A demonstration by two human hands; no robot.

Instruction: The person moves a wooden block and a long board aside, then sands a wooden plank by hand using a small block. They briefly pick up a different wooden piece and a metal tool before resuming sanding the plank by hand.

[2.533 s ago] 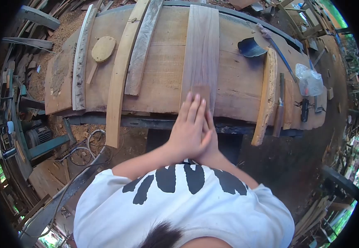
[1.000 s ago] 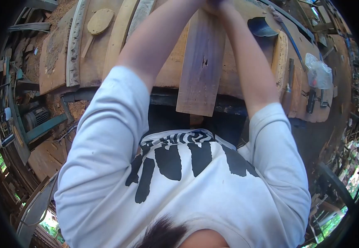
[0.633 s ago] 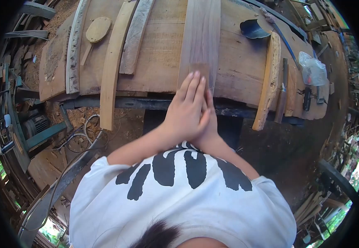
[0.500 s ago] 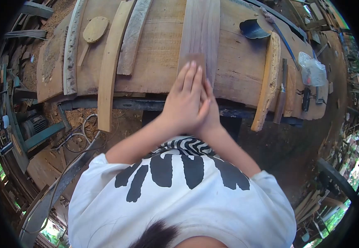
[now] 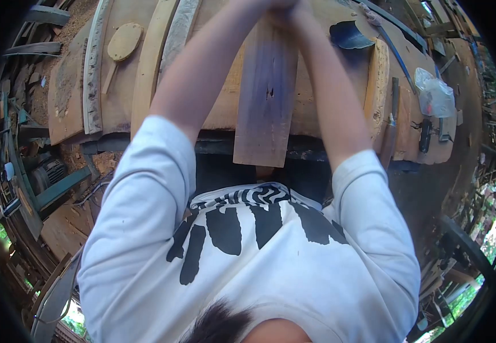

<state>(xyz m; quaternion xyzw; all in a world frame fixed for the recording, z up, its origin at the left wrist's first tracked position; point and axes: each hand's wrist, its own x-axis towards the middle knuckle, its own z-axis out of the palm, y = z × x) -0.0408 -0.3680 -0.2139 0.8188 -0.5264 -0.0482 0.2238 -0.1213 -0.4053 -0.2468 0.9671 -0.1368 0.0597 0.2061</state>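
A flat wooden board (image 5: 266,91) with a purplish-brown grain and a small dark knot lies lengthwise in front of me, its near end jutting past the bench edge. Both my arms stretch forward over it. My left hand (image 5: 273,3) and my right hand (image 5: 292,12) are together at the top edge of the view, low over the far part of the board. Their fingers are cut off and blurred, and whatever lies beneath them is hidden.
The wooden bench (image 5: 328,111) carries a round paddle-shaped piece (image 5: 125,43), long wooden strips (image 5: 152,57), a dark curved sheet (image 5: 351,35), a rough-edged plank (image 5: 377,74) and a clear plastic bag (image 5: 435,97). A motor (image 5: 49,172) stands at lower left.
Both hands have slid forward, away from me, along the board and partly out of view. Half a second ago they lay stacked over a brown piece near its closer end, which now shows.
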